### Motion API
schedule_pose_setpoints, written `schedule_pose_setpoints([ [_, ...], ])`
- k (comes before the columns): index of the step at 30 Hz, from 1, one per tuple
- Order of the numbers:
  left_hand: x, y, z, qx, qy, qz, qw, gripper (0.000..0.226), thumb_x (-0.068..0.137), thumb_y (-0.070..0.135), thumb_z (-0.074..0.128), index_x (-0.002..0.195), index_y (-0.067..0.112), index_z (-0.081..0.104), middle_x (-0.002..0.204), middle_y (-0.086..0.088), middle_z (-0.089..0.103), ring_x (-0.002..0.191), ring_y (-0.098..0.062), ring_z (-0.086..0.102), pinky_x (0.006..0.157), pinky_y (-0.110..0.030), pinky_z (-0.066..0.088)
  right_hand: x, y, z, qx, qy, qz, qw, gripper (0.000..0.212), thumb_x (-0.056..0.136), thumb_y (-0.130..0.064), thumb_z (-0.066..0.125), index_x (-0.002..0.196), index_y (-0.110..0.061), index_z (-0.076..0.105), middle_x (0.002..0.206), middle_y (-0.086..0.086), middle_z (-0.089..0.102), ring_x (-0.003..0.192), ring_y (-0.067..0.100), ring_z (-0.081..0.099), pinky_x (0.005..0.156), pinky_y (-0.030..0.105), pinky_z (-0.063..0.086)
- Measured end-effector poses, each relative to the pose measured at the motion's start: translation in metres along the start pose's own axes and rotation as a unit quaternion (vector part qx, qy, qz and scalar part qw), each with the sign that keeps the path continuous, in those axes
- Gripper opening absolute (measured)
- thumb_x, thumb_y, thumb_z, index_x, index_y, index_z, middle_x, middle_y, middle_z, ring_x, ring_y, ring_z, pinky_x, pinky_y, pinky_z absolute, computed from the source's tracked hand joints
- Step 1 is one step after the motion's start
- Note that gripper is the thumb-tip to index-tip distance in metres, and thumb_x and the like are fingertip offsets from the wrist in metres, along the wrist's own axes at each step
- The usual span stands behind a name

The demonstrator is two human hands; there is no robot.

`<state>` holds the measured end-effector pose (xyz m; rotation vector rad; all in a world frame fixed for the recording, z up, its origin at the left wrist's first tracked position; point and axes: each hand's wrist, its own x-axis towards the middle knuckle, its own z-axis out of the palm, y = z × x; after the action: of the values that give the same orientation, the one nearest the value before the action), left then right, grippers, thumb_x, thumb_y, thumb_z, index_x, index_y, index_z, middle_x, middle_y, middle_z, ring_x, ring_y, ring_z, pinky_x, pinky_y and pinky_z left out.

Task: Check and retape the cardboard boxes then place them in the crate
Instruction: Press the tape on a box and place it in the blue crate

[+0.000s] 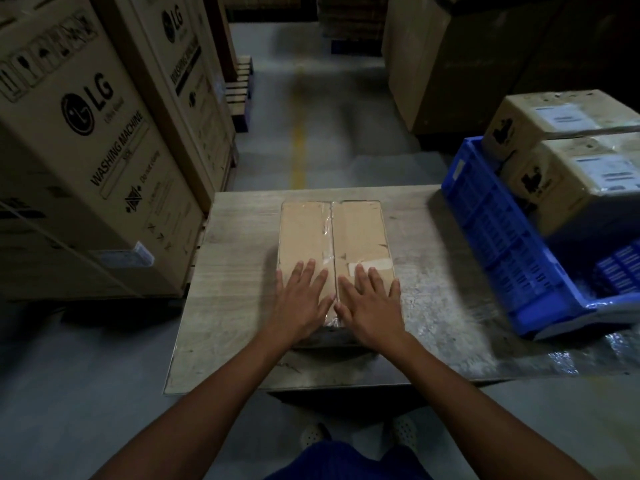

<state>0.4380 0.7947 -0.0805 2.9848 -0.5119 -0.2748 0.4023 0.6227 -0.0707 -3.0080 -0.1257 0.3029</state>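
On the desk (pixel 242 258), both hands, left hand (pixel 300 299) and right hand (pixel 370 303), lie spread flat on the cardboard box (pixel 332 233), checking its seam; fresh tape looks next, then the blue crate (pixel 498 237)

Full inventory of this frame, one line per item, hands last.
cardboard box: 1, brown, clear tape along its seam, middle of the table
table: 1, grey wood-grain, centre
crate: 1, blue, tilted, at the table's right end
labelled boxes: 2, tan with white labels, in the crate
washing machine cartons: 2, brown, standing at left
floor line: 1, yellow, beyond the table
left hand: 1, flat on the cardboard box, left of the seam
right hand: 1, flat on it, right of the seam
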Motion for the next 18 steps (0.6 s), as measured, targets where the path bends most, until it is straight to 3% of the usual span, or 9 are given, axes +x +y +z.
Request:
schedule_pose_setpoints([
  [3, -0.006, 0.002, -0.003, 0.030, 0.049, 0.022, 0.998, 0.055, 0.099, 0.056, 0.026, 0.142, 0.027, 0.044, 0.152, -0.007, 0.040, 0.137, -0.029, 0.037, 0.113, -0.051, 0.027, -0.008, 0.001, -0.004, -0.030, 0.046, -0.018, 0.998, 0.068, 0.088, -0.066, 0.015, 0.142, -0.037, 0.043, 0.155, 0.008, 0.037, 0.141, 0.032, 0.034, 0.106, 0.061, 0.026],
  [5, -0.005, 0.001, -0.002, 0.012, 0.071, 0.027, 0.997, 0.059, 0.095, 0.055, 0.022, 0.140, 0.026, 0.047, 0.148, -0.008, 0.043, 0.134, -0.030, 0.040, 0.112, -0.048, 0.029, -0.002, 0.000, -0.008, -0.037, 0.074, -0.019, 0.996, 0.059, 0.087, -0.067, 0.023, 0.127, -0.035, 0.052, 0.137, 0.006, 0.049, 0.124, 0.029, 0.045, 0.096, 0.053, 0.034],
  [7, -0.001, 0.000, 0.002, -0.023, 0.048, 0.011, 0.998, 0.069, 0.095, 0.056, 0.012, 0.157, 0.026, 0.026, 0.167, -0.009, 0.014, 0.153, -0.031, 0.012, 0.123, -0.049, 0.011, 0.010, 0.001, -0.007, -0.019, 0.072, -0.005, 0.997, 0.068, 0.089, -0.070, 0.022, 0.137, -0.031, 0.051, 0.144, 0.010, 0.047, 0.133, 0.031, 0.042, 0.103, 0.057, 0.032],
  [9, 0.004, -0.001, 0.005, -0.028, 0.020, 0.001, 0.999, 0.073, 0.094, 0.056, 0.003, 0.160, 0.027, 0.009, 0.168, -0.006, -0.007, 0.155, -0.025, -0.008, 0.124, -0.047, -0.003, 0.018, 0.002, 0.002, -0.005, 0.059, -0.002, 0.998, 0.080, 0.091, -0.074, 0.016, 0.154, -0.029, 0.036, 0.163, 0.012, 0.028, 0.151, 0.033, 0.022, 0.116, 0.063, 0.014],
  [11, 0.005, -0.003, 0.004, -0.034, 0.022, 0.002, 0.999, 0.071, 0.095, 0.055, 0.002, 0.160, 0.027, 0.011, 0.169, -0.005, -0.003, 0.155, -0.023, -0.006, 0.124, -0.045, -0.004, 0.019, 0.005, 0.006, -0.002, 0.047, -0.008, 0.999, 0.083, 0.090, -0.074, 0.010, 0.158, -0.030, 0.028, 0.168, 0.010, 0.016, 0.155, 0.033, 0.010, 0.119, 0.061, 0.005],
  [14, 0.005, -0.008, 0.005, -0.048, 0.038, 0.007, 0.998, 0.063, 0.100, 0.049, 0.008, 0.159, 0.029, 0.019, 0.168, -0.003, 0.007, 0.155, -0.022, 0.003, 0.123, -0.044, 0.001, 0.017, 0.008, 0.002, -0.011, 0.042, -0.019, 0.999, 0.080, 0.091, -0.069, 0.009, 0.158, -0.030, 0.027, 0.167, 0.009, 0.018, 0.154, 0.033, 0.013, 0.118, 0.059, 0.010],
  [18, 0.006, -0.009, 0.003, -0.055, 0.049, 0.016, 0.997, 0.064, 0.099, 0.046, 0.009, 0.156, 0.028, 0.030, 0.166, -0.004, 0.019, 0.154, -0.025, 0.014, 0.123, -0.045, 0.008, 0.019, 0.010, -0.002, -0.038, 0.023, -0.024, 0.999, 0.069, 0.098, -0.066, 0.024, 0.158, -0.031, 0.026, 0.166, 0.009, 0.020, 0.152, 0.033, 0.016, 0.115, 0.058, 0.017],
])
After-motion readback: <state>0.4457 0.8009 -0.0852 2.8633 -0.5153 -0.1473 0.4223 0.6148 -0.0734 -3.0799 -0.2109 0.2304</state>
